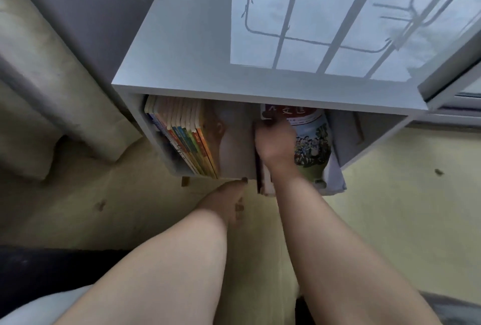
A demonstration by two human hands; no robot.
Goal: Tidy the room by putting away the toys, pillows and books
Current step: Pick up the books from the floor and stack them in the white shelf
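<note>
A white bookshelf (197, 38) stands below me, its open compartment facing me. A row of books with orange and green spines (187, 140) stands upright at the compartment's left. My right hand (276, 142) reaches inside and grips a small stack of books, the top one a picture book (312, 142) with a crowd drawn on its cover, leaning at the right. My left hand (229, 202) hovers low at the compartment's front edge, fingers loosely bent, one fingertip near the shelf floor. A bare gap lies between the standing row and the held stack.
A beige sofa or cushion edge (52, 90) sits to the left of the bookshelf. Yellowish floor (390, 207) spreads to the right. A window frame (458, 90) borders the shelf's right side, and window light reflects on the shelf top.
</note>
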